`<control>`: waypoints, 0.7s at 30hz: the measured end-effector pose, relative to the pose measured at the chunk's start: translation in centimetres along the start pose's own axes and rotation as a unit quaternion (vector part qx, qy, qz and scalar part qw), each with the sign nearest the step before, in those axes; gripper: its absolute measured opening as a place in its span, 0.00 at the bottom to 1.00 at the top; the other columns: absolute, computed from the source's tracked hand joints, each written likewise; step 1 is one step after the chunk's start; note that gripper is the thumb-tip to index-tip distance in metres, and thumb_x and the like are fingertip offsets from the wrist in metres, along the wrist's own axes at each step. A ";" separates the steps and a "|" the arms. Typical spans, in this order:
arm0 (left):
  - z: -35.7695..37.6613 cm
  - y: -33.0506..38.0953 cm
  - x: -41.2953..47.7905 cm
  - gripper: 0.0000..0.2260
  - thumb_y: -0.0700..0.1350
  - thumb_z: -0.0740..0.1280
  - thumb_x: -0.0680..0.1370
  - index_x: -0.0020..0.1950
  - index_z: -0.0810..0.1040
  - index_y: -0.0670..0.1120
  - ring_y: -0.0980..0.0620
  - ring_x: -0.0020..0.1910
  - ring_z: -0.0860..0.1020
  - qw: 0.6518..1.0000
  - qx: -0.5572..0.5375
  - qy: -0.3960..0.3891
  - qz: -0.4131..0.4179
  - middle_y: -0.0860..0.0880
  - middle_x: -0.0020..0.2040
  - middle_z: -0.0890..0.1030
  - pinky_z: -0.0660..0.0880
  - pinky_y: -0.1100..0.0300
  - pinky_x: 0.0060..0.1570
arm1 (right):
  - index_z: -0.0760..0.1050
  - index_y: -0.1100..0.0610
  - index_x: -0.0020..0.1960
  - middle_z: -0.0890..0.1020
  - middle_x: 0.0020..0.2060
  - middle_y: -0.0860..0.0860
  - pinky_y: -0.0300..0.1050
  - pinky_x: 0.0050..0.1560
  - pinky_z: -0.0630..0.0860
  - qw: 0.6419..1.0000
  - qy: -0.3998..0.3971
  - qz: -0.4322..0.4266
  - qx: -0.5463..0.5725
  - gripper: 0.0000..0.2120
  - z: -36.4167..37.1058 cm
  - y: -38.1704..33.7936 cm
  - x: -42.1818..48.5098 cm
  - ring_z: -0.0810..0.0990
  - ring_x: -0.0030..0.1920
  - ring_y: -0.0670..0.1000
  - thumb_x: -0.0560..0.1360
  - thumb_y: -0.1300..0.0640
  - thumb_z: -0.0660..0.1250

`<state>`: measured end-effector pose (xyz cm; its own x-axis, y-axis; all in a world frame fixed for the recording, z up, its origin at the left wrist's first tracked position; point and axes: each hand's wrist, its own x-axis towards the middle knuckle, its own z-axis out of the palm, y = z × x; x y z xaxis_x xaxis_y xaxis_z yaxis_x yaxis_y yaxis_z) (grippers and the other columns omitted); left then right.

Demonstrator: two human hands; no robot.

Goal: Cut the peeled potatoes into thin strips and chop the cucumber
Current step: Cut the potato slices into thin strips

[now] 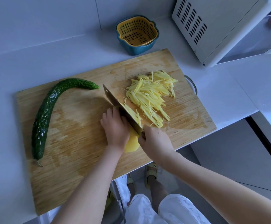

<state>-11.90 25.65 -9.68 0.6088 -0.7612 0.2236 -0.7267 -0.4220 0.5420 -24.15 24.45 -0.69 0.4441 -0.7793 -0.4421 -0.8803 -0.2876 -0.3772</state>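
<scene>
while atop potato [131, 143], left fingers [115, 112] beside knife [113, 101]

Thin potato strips [149, 96] heaped right on board [76, 143]; uncut potato slab [131, 143] mid-front; whole curved cucumber [44, 113] left.

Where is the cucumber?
In the head view, the cucumber lies whole on the left part of the cutting board, left of the cleaver and the left hand.
</scene>
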 end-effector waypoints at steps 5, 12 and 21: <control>-0.1 0.2 -0.1 0.10 0.41 0.54 0.75 0.42 0.73 0.39 0.41 0.40 0.72 1.000 -0.003 -0.006 0.000 0.41 0.41 0.74 0.66 0.52 0.40 | 0.64 0.55 0.34 0.69 0.27 0.50 0.40 0.24 0.61 0.997 0.000 0.010 0.081 0.12 -0.5 1.5 0.2 0.67 0.24 0.49 0.76 0.57 0.57; -0.1 0.0 -0.1 0.16 0.44 0.50 0.75 0.44 0.75 0.37 0.40 0.41 0.72 1.000 0.008 -0.010 0.003 0.40 0.42 0.74 0.69 0.50 0.41 | 0.65 0.54 0.33 0.72 0.28 0.51 0.40 0.26 0.66 0.997 0.041 0.037 0.058 0.13 -3.6 4.8 0.3 0.73 0.27 0.52 0.76 0.56 0.58; -0.6 -0.4 0.0 0.12 0.43 0.52 0.76 0.39 0.71 0.40 0.42 0.38 0.72 0.999 -0.040 -0.003 0.020 0.40 0.39 0.73 0.66 0.54 0.39 | 0.65 0.57 0.37 0.70 0.28 0.51 0.43 0.28 0.64 0.999 0.033 -0.010 0.042 0.11 -1.3 3.8 -1.4 0.68 0.28 0.52 0.77 0.55 0.58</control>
<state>-11.44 26.13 -9.46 0.5776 -0.7800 0.2408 -0.7226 -0.3513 0.5954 -28.38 23.75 -0.48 0.4475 -0.8097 -0.3796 -0.8528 -0.2587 -0.4536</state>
